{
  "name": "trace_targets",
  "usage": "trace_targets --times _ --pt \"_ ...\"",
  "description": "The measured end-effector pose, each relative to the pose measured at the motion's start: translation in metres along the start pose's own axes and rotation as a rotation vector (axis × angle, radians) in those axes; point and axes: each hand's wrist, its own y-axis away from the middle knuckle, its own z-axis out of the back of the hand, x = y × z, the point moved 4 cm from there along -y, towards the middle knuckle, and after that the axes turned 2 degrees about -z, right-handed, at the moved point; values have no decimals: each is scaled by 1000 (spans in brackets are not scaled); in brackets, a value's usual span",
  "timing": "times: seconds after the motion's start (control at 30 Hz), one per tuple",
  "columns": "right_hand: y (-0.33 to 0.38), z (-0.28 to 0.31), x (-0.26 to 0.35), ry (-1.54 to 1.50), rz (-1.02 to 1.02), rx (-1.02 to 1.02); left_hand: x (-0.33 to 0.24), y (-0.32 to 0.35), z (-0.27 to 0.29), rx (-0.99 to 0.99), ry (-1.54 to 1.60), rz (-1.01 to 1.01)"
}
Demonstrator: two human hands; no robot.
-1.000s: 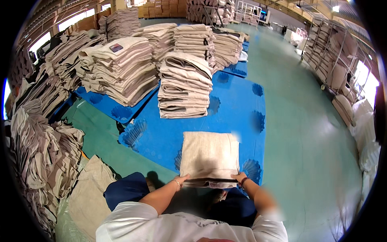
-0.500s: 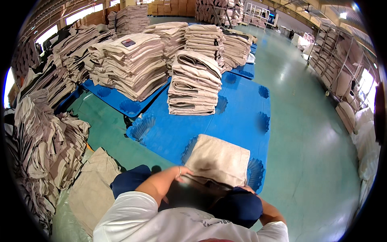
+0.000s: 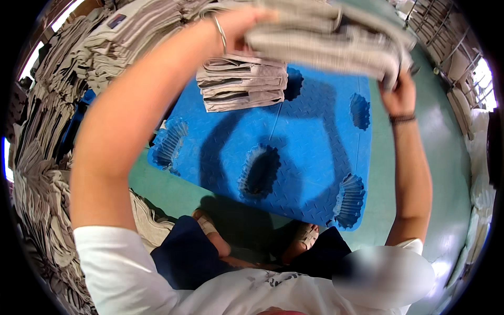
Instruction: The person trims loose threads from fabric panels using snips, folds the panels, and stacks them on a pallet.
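Both arms reach forward, lifting a folded beige cloth bundle (image 3: pixel 320 50) that is smeared by motion. My left hand (image 3: pixel 244 26), with a metal bangle at the wrist, grips the bundle's left end. At the other end, my right hand (image 3: pixel 400 97), wearing a dark wristband, is closed on its lower right corner. Just below and left of the bundle, a stack of folded beige cloths (image 3: pixel 241 86) stands on the blue plastic pallet (image 3: pixel 226 163). The raised bundle hides the top of this stack.
High piles of beige cloth (image 3: pixel 47 110) fill the left side, with a small dark card (image 3: pixel 116 21) on one. Loose cloth (image 3: pixel 149 218) lies by my left leg. A metal rack (image 3: pixel 446 47) and white wrapped goods (image 3: pixel 480 157) line the right. Green floor (image 3: pixel 436 152) surrounds the pallet.
The folded bundle has left the pallet's near edge and risen forward in both hands, over the stack. My arms have gone from bent and low to stretched out.
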Motion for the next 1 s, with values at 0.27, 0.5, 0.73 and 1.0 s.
trace_targets --times 0.27,0.5,0.73,1.0 --pt "-197 -76 -70 356 109 -22 -17 -112 172 -419 209 -136" --pt "-188 -57 -231 1214 -365 75 146 -110 241 -671 62 305" --pt "-207 -40 -191 1089 311 -126 101 -94 272 -600 -434 184" --pt "-255 -211 -188 1464 1066 463 32 -176 238 -701 -1676 -66"
